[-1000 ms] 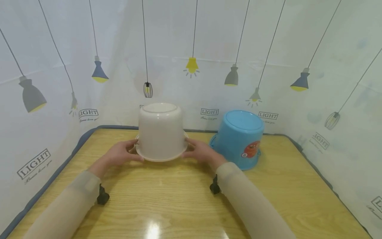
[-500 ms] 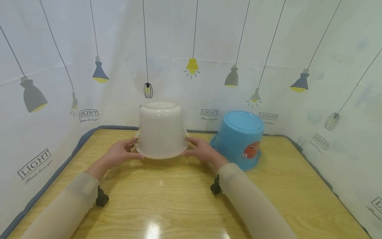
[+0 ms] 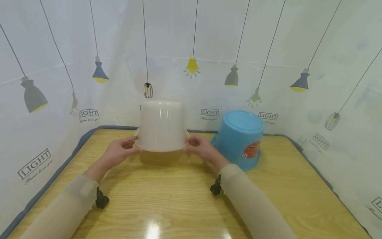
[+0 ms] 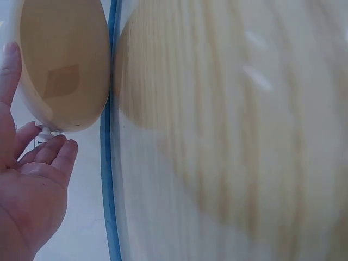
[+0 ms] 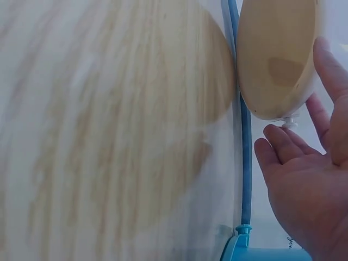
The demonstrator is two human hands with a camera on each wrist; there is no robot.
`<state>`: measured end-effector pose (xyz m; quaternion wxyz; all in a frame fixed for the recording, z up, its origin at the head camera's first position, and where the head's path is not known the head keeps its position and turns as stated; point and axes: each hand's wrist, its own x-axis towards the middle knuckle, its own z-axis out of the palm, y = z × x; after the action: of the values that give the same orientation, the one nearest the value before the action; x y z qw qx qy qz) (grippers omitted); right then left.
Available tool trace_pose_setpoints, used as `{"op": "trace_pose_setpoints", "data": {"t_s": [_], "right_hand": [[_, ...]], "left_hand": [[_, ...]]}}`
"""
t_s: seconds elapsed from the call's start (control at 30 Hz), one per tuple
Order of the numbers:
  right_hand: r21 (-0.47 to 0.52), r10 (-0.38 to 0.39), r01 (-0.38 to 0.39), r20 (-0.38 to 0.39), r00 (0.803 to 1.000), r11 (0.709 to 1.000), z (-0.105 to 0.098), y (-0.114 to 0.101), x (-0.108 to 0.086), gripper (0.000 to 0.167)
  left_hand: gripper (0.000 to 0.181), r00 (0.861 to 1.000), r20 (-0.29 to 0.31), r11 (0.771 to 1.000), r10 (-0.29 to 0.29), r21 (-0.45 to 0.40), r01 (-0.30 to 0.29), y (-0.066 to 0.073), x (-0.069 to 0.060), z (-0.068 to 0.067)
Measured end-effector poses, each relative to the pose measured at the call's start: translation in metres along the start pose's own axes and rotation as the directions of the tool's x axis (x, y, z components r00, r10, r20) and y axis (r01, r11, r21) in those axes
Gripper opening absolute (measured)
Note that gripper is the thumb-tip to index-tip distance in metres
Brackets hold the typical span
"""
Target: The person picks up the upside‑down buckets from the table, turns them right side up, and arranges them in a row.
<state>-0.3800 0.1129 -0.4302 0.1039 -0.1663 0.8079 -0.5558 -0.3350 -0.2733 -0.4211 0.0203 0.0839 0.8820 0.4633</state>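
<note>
An upside-down white bucket (image 3: 162,126) is raised off the wooden table, its mouth tipped toward me. My left hand (image 3: 117,152) grips its rim at the left side, and my right hand (image 3: 203,149) grips the opposite side. The left wrist view shows the bucket's inside (image 4: 65,49), with the thumb of the left hand (image 4: 38,190) along the rim and the other fingers curled by the handle joint. Likewise, the right hand (image 5: 310,179) has its thumb against the bucket's wall and fingers near the joint. The bucket's base is turned out of sight.
A blue bucket (image 3: 238,139) with a red sticker stands upside down on the table (image 3: 179,196), to the right of my right hand. Behind rises a white curtain (image 3: 167,39) printed with lamps, close to the table's dark blue back edge.
The white bucket has tipped back and its near rim has risen, so its round base no longer shows. Both hands have kept their hold and risen slightly. The blue bucket stays put.
</note>
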Motion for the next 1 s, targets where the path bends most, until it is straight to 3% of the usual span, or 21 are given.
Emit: {"op": "trace_pose_setpoints", "data": {"t_s": [0.27, 0.43, 0.6, 0.83, 1.0], "right_hand": [[0.009, 0.031, -0.031, -0.011, 0.999, 0.999, 0.001, 0.0, 0.001, 0.044], [0.102, -0.001, 0.005, -0.041, 0.999, 0.995, 0.001, 0.001, 0.002, 0.04], [0.111, -0.03, 0.04, -0.087, 0.996, 0.993, -0.002, 0.0, 0.003, 0.041], [0.158, -0.021, 0.038, -0.106, 0.994, 0.987, -0.005, -0.004, 0.001, 0.044], [0.192, -0.049, 0.074, -0.13, 0.99, 0.979, -0.005, -0.006, 0.0, 0.042]], "left_hand": [[0.084, 0.998, -0.061, 0.996, 0.029, -0.078, -0.034, 0.004, -0.004, 0.0], [0.069, 0.993, -0.108, 0.994, 0.047, -0.091, -0.057, 0.008, -0.004, 0.002], [0.054, 0.984, -0.17, 0.992, 0.057, -0.103, -0.076, 0.011, -0.003, 0.004], [0.051, 0.973, -0.221, 0.953, 0.065, -0.275, -0.126, 0.016, -0.006, 0.005], [0.051, 0.966, -0.248, 0.932, 0.079, -0.327, -0.16, 0.022, -0.008, 0.005]]}}
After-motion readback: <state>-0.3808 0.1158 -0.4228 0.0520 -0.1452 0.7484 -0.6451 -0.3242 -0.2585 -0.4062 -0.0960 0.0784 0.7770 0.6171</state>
